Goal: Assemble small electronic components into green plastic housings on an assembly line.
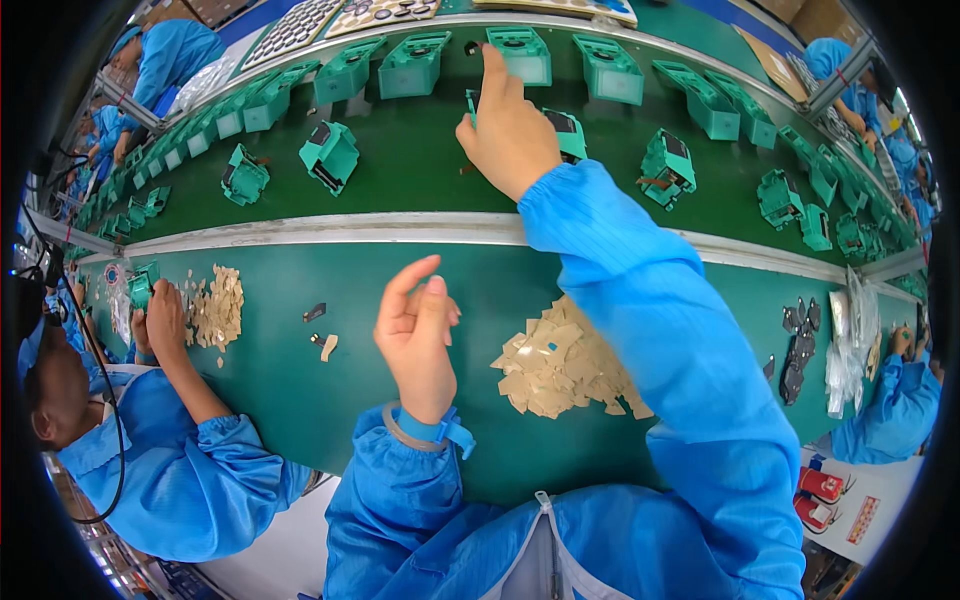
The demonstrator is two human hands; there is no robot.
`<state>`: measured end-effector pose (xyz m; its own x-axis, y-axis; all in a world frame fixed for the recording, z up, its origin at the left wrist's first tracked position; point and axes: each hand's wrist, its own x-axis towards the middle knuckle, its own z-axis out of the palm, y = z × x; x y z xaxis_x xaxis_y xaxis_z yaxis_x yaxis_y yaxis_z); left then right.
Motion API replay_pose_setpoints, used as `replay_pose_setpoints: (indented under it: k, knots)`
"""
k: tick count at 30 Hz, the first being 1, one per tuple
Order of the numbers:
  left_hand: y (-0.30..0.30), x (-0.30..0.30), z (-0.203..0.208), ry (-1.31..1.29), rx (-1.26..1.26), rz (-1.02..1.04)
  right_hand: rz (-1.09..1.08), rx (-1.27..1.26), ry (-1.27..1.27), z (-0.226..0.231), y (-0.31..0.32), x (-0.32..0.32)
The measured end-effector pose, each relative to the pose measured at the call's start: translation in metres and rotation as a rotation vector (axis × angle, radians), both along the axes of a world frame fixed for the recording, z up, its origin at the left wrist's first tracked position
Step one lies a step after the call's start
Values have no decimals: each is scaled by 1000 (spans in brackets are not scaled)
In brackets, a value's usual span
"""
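My right hand reaches over the far green belt, its index finger stretched out and thumb apart. The fingertip is beside a teal plastic housing in the far row; I cannot tell if it touches. Behind this hand another teal housing is partly hidden, and a teal edge shows between thumb and index finger. My left hand hovers over the near green table, fingers loosely bent and apart, with nothing visible in it. Its wrist wears a blue strap. Beneath my right forearm lies a pile of beige sheet pieces.
More teal housings stand along the belt, behind a metal rail. Small dark parts and plastic bags lie at right. At left, a co-worker's hand is by a housing and another beige pile.
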<state>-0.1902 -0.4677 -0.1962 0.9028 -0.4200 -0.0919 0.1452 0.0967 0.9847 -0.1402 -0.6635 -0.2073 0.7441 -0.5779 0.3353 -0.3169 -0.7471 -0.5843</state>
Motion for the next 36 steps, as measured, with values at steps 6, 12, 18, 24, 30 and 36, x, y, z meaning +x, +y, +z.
replay_pose_setpoints:
  k: [6,12,18,24,30,36]
  knots:
    - [-7,-4,-3,39,-38,25,-32,25,127,-21,8,2]
    - [-5,-10,-4,35,-73,19,40,-393,-150,6,20,-23]
    - [-8,-19,-2,72,-106,-26,-68,-52,-301,31,-75,-157]
    - [-16,-33,4,115,-99,-98,-785,-185,-2,-5,-248,-359]
    - [-26,-43,5,6,50,-161,-797,-242,726,-47,-276,-426]
    - [-10,-41,-1,28,118,-381,-583,122,14,10,-231,-413]
